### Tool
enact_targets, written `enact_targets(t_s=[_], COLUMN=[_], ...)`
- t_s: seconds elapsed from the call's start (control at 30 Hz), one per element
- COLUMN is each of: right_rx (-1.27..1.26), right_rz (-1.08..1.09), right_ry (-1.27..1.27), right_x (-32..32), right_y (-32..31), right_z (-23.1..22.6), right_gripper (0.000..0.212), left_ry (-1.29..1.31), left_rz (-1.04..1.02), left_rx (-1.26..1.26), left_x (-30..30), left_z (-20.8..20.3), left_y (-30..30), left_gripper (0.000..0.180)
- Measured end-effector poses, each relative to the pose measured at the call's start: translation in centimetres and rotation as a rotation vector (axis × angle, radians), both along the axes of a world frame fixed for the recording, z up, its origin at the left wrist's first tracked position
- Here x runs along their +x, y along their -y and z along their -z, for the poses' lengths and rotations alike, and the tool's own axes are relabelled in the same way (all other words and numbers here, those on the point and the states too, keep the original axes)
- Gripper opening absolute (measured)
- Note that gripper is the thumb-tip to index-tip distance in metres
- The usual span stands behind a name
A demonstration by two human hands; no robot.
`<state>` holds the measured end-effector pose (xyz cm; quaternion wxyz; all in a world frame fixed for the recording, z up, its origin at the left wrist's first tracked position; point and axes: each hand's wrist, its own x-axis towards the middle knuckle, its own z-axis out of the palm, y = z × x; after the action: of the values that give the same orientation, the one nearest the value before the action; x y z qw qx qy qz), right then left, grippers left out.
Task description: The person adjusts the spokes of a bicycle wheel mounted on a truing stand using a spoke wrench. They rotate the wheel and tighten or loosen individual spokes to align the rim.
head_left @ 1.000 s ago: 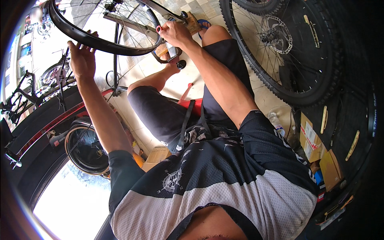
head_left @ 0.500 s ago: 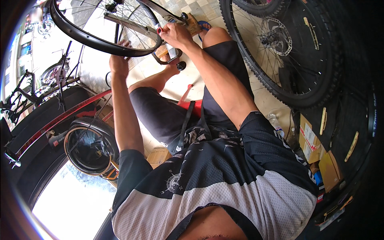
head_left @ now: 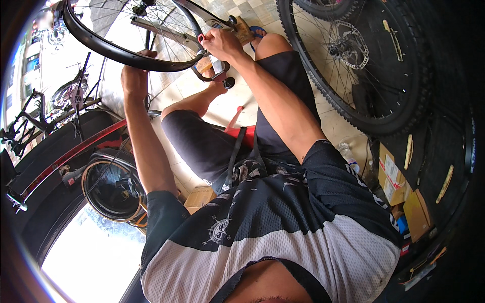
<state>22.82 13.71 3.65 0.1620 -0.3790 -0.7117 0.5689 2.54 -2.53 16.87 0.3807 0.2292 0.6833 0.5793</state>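
Note:
A bare black bicycle rim with thin spokes is held in a metal wheel truing stand at the top. My left hand is closed around the rim's near side, its thumb showing on the inner face. To the right, my right hand is closed beside the rim and pinches a small red spoke wrench at the spoke ends. Most of the wrench is hidden by the fingers. Just below that hand are the stand's curved arm and a black knob.
On the right stands a knobby-tyred wheel with a disc rotor. A red frame tube, stacked tyres and a dark bicycle frame are at left. Cardboard boxes and a plastic bottle lie at right.
My left hand has moved left along the rim, and its thumb now shows on the inner side. My right hand stays almost in place with the red wrench.

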Motion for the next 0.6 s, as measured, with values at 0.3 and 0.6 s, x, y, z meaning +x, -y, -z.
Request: enact_targets(t_s=[0.3,0.6], right_rx=[-0.016,-0.021], right_rz=[-0.013,-0.016], right_ry=[0.025,0.021], right_x=[0.2,0.0], right_y=[0.0,0.0], right_z=[-0.6,-0.2], right_gripper=[0.031,0.031], left_ry=[-0.086,0.048], left_rz=[-0.21,-0.318], left_rx=[0.116,0.004], left_x=[0.1,1.3], left_z=[-9.0,0.6], left_y=[-3.2,-1.5], left_gripper=[0.065,0.056])
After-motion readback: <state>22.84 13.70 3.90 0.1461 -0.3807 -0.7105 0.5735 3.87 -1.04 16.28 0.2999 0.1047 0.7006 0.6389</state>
